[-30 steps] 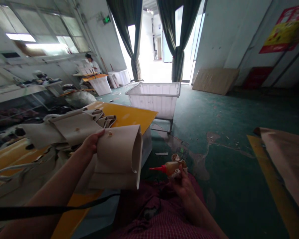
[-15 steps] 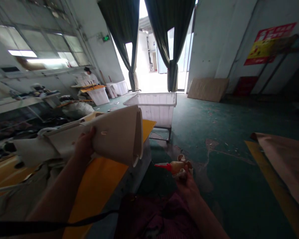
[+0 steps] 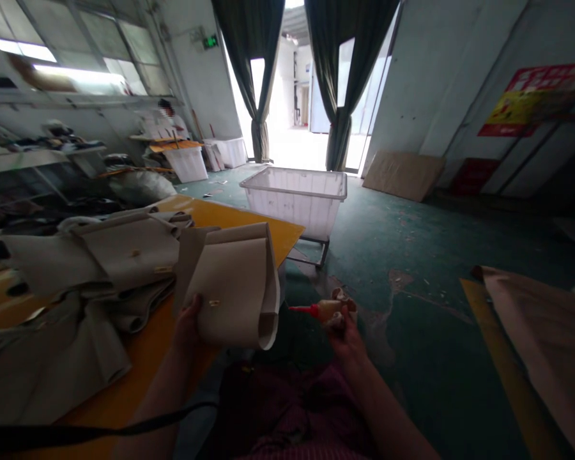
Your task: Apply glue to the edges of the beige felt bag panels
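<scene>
My left hand (image 3: 188, 327) grips the lower left edge of a beige folded bag panel (image 3: 237, 275), held up over the edge of the yellow-topped table (image 3: 239, 220). A small gold-coloured fitting shows on its face, and its right side curls open. My right hand (image 3: 349, 337) is closed around a squeeze bottle (image 3: 326, 309) with a long red nozzle pointing left towards the panel, apart from it. Crumpled pale material (image 3: 338, 318), perhaps cloth, is wrapped about the bottle. More beige panels (image 3: 129, 249) with similar fittings lie heaped on the table to the left.
A white plastic bin (image 3: 294, 204) on a wheeled frame stands beyond the table. Brown sheet material (image 3: 531, 326) lies on a yellow surface at right. A board (image 3: 402, 176) leans on the far wall. Someone (image 3: 175, 124) sits at the back left.
My left hand has brought the panel away from the heap, nearer to me, and turned it more upright with its face towards me. The bottle in my right hand has shifted slightly left.
</scene>
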The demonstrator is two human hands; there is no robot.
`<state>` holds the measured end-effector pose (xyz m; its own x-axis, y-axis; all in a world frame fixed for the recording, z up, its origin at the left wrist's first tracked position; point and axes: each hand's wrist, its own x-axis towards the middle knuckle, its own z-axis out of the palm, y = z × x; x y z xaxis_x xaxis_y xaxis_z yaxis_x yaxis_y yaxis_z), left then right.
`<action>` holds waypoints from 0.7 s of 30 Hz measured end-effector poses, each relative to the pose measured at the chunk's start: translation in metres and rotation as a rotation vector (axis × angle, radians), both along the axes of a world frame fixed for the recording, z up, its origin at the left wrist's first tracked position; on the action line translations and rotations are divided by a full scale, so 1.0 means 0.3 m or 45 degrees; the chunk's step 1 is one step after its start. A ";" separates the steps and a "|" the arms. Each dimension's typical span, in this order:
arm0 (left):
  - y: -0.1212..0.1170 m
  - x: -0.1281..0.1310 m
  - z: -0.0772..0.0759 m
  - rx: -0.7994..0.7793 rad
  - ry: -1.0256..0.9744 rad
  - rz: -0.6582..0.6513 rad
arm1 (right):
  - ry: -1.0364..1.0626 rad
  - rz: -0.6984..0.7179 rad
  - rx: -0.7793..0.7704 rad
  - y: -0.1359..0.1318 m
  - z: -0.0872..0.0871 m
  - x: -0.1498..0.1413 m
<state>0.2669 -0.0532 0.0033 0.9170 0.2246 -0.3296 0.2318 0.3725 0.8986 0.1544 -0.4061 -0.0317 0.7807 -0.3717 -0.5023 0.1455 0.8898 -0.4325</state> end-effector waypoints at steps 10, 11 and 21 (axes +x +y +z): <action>-0.025 -0.016 0.020 -0.155 0.027 0.071 | -0.146 -0.018 -0.220 0.054 0.015 0.161; -0.027 -0.018 0.023 -0.157 0.032 0.077 | -0.144 -0.038 -0.216 0.057 0.022 0.179; -0.021 -0.011 0.019 -0.093 0.093 0.088 | -0.011 -0.010 -0.290 0.045 -0.019 0.178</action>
<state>0.2635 -0.0596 0.0091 0.8731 0.2596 -0.4127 0.2669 0.4539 0.8502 0.2078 -0.3926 -0.0375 0.7812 -0.4807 -0.3982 0.1563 0.7683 -0.6207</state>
